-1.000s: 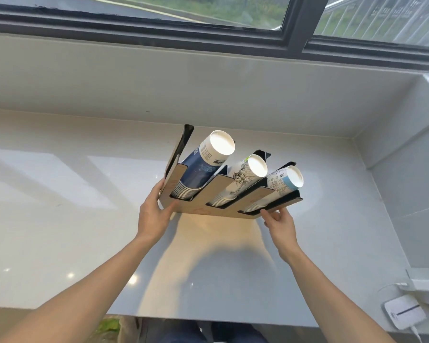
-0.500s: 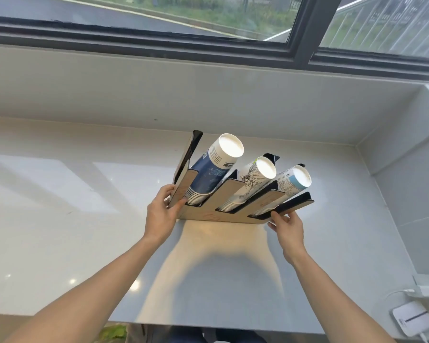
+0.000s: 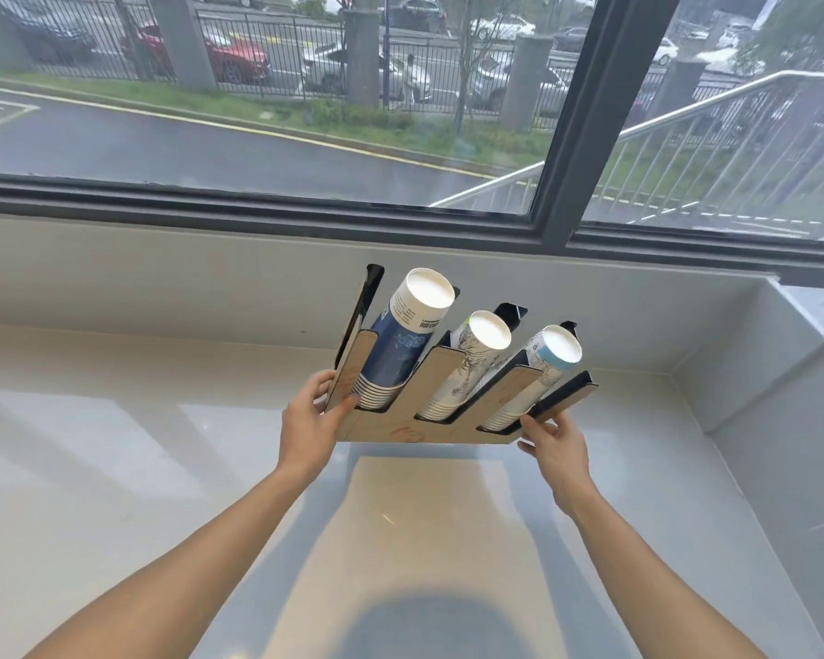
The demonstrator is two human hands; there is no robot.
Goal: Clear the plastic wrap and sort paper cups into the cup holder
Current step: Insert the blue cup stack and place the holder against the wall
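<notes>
white counter (image 3: 115, 468) by window | left hand (image 3: 312, 420) – grips cup holder (image 3: 429, 416) | right hand (image 3: 555, 442) – grips its right end | three cup stacks (image 3: 403, 344) slotted

At frame centre, the left hand (image 3: 311, 426) and right hand (image 3: 558, 442) gripped the cup holder (image 3: 441, 423), seemingly lifted off the counter (image 3: 115, 468), three cup stacks (image 3: 400, 344) slotted inside.

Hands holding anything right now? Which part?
Yes: both grip the cup holder. Left hand clasps its left end panel; right hand pinches the lower right corner. Neither touches the cup stacks.
</notes>
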